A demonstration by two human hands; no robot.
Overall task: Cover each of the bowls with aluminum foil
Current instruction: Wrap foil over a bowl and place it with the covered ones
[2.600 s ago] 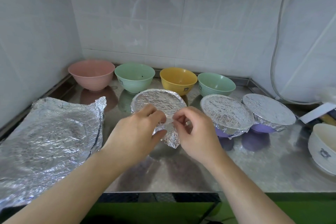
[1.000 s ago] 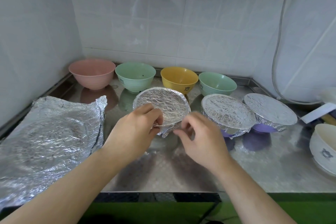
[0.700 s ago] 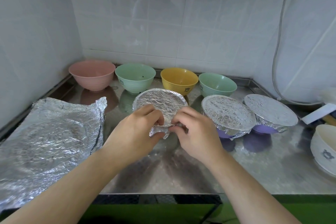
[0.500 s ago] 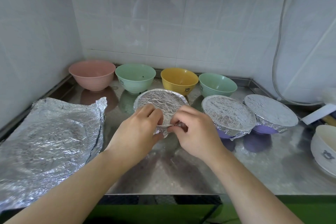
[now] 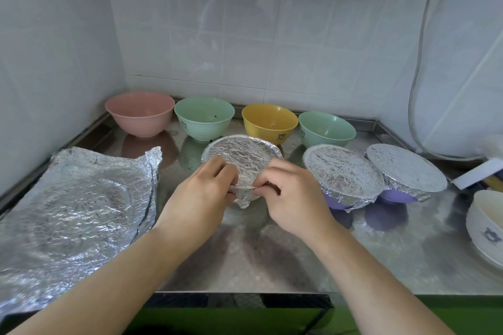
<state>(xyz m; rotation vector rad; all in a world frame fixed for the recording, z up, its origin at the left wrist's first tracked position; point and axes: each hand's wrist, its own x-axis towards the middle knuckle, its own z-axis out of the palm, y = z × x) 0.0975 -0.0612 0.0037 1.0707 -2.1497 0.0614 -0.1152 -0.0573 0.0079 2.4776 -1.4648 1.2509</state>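
**Foil pinched at the near rim of the middle bowl**

Crinkled silver foil is what I have between my fingers: my left hand (image 5: 202, 193) and right hand (image 5: 292, 198) both pinch the near edge of the foil sheet stretched over the centre bowl (image 5: 242, 156), thumbs and fingertips curled onto the fold where it hangs below the rim. That foil-topped bowl stands on the steel counter (image 5: 258, 261), directly in front of me; its own colour is hidden.

Just to its right I see two purple bowls already capped with foil, the nearer one (image 5: 343, 174) and the farther one (image 5: 405, 171), standing close side by side. Along the back wall sits a row of uncovered bowls: a pink bowl (image 5: 140, 114), a mint-green bowl (image 5: 204, 117), a yellow bowl (image 5: 269, 122) and a second green bowl (image 5: 326, 128). At my far left a stack of loose wrinkled foil sheets (image 5: 73, 212) lies flat on the counter. At the right edge, a white patterned bowl (image 5: 487, 223) is partly cut off.
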